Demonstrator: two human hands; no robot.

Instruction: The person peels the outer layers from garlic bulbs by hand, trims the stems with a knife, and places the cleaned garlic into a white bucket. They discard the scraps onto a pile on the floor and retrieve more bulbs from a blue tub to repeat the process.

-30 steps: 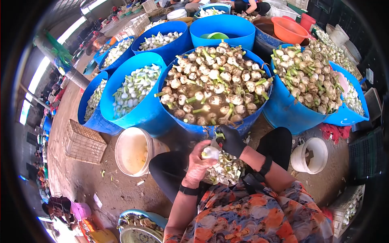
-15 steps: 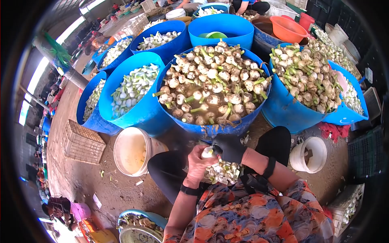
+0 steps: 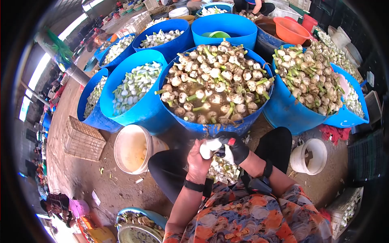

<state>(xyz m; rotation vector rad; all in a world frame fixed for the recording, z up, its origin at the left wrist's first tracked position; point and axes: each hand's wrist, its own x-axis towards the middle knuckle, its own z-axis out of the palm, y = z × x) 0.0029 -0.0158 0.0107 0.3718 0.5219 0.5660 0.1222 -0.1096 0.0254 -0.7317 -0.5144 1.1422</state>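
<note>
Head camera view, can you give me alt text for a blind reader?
A seated person's bare left hand holds a smooth white bulb beside the black-gloved right hand, above pale scraps. Ahead, a large blue tub holds soil-stained bulbs in murky water, with more tubs of bulbs on both sides.

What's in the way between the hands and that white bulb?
Nothing that I can see. The left hand is holding the white bulb, and the gloved right hand is right by the bulb's stem end.
</note>
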